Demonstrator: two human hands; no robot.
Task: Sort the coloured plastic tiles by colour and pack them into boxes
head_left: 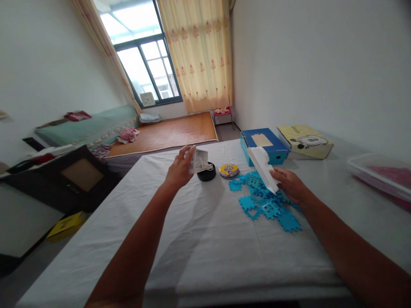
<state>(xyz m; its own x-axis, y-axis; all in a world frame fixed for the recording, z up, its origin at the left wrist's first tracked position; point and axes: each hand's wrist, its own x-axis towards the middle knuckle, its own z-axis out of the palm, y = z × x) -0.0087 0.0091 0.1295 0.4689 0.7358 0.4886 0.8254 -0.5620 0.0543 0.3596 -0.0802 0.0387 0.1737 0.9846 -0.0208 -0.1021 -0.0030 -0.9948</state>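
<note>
My left hand [181, 169] is closed around a small whitish box [199, 159] with printed sides and a white, cord-like thing showing at its open end. Just behind and below it sits a round black container [207, 173] on the table. A long white folded insert [263, 167], card or plastic, is pinched at its lower right edge by my right hand [289, 184]. The insert is tilted above a pile of blue interlocking toy pieces [268, 205]. Between the hands lies a round tin [229, 170] with a yellow top and colourful lettering.
A blue box [265, 143] and a yellow cartoon box [305, 141] stand at the table's back right. A clear plastic tub [382, 175] holding something red is at the right. White cloth covers the table [205, 248]. Beyond it is a bed [173, 132] below the window.
</note>
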